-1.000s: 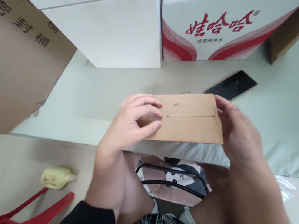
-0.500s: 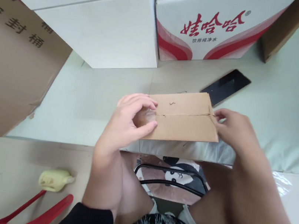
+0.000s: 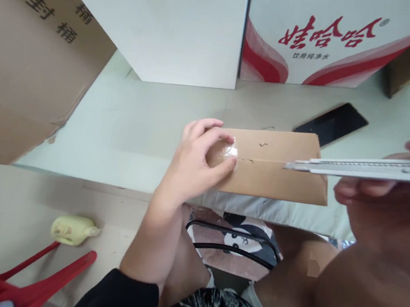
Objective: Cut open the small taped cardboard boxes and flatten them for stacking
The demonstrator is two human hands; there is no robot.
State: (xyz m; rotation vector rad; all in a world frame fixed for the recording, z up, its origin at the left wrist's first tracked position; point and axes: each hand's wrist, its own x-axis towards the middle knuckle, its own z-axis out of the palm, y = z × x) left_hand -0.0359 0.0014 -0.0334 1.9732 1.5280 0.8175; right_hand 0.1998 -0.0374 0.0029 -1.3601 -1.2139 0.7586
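Note:
A small brown cardboard box (image 3: 275,171) lies on the pale table (image 3: 134,133) in front of me, its top flaps meeting in a seam. My left hand (image 3: 197,165) rests on the box's left end, fingers curled and pinching a bit of clear tape (image 3: 231,151) at the seam. My right hand (image 3: 386,201) is raised close to the camera at the right, closed round a grey utility knife (image 3: 364,168). The knife's tip points left and hovers over the right part of the box.
A black phone (image 3: 332,124) lies behind the box. White cartons (image 3: 162,24), one with red print (image 3: 333,39), stand at the back. A large brown carton (image 3: 22,59) is at left. On the floor lie a yellow bottle (image 3: 72,229) and red chair legs (image 3: 34,287).
My right hand left the box's right end and rose toward the camera with a utility knife in it. My left hand stayed on the left end, now pinching tape.

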